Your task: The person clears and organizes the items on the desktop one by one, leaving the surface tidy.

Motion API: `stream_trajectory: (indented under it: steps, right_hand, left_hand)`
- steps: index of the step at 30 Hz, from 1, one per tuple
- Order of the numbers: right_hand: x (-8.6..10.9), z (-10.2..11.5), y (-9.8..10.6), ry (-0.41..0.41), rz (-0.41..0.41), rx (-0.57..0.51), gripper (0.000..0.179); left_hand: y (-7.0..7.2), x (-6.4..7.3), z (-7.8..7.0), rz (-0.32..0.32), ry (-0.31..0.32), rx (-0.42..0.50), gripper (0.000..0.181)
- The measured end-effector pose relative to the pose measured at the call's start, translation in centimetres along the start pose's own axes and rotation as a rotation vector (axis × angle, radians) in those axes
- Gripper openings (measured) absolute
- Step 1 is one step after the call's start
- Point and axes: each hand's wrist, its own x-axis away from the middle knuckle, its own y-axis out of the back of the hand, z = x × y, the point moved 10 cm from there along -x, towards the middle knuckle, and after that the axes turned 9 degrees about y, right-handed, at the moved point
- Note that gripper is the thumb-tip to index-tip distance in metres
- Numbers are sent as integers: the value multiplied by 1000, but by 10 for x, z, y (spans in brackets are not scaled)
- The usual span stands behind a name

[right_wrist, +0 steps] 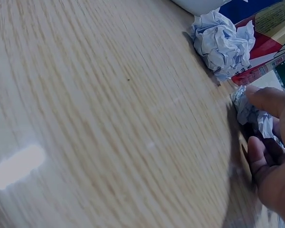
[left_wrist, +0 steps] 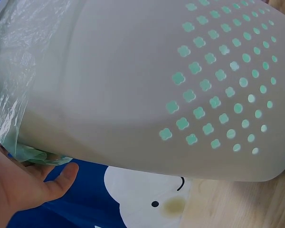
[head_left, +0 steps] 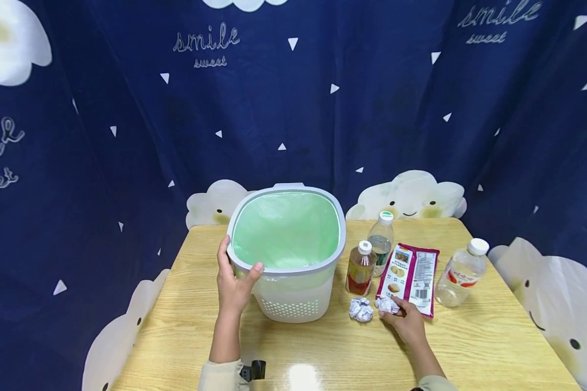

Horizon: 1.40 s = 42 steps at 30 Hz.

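Navy curtain (head_left: 283, 108): printed fabric filling the upper frame.
Wooden desk (head_left: 176, 331): pale grain, lower half of the frame, with glare at bottom centre.
White bin (head_left: 295, 296): centre of the frame, upright; perforated lower wall. Likely light and fairly stiff plastic, easy to tip; the rim offers the surest hold.
Green liner (head_left: 286, 231): lines the bin and hangs over its rim; thin film, probably slippery.
Snack packet (head_left: 423, 279): right of centre, flat, purple-edged.
Clear bottle (head_left: 462, 277): white cap, far right, leaning.
Green-capped bottle (head_left: 381, 244): behind the packet's left edge.
Brown drink bottle (head_left: 360, 270): beside the bin's right side; with the loose paper, it crowds a low path leftward.
Left hand (head_left: 235, 290): wrapped on the bin's front-left rim, some fingers under the liner's overhang.
Right hand (head_left: 408, 325): lower right, thumb and fingers pinched on paper.
Held paper ball (head_left: 387, 304): at the packet's lower left corner (whether lifted, I cannot tell). Should be nearly weightless, soft and crushable; a gentle grip across its middle suits.
Loose paper ball (head_left: 361, 309): just left of the held one.
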Motion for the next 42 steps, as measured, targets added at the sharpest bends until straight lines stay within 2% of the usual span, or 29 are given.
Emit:
stream_trajectory:
  steps: [2,9,11,19,26,29,36,42]
  right_hand:
    - [0,0,1,4,-9,23,53]
    - [1,3,2,4,-23,34,47]
    - [3,6,3,3,-25,23,47]
    - [12,24,5,-11,5,-89,46]
    - [14,51,18,44,-21,-69,42]
    - [12,60,23,50,-25,-83,41]
    - [5,84,31,74,-8,-91,42]
    - [1,100,41,80,-10,-67,42]
  left_hand:
    - [0,0,2,0,2,5,87]
    - [1,-13,37,-5,4,7,89]
    - [1,-14,40,-3,-1,7,89]
    - [2,-15,37,-12,0,1,89]
    - [2,-2,4,0,-1,13,89]
    - [1,-2,3,0,-8,11,88]
    - [0,-15,36,-4,1,-5,89]
    - [0,-15,40,-7,-12,14,88]
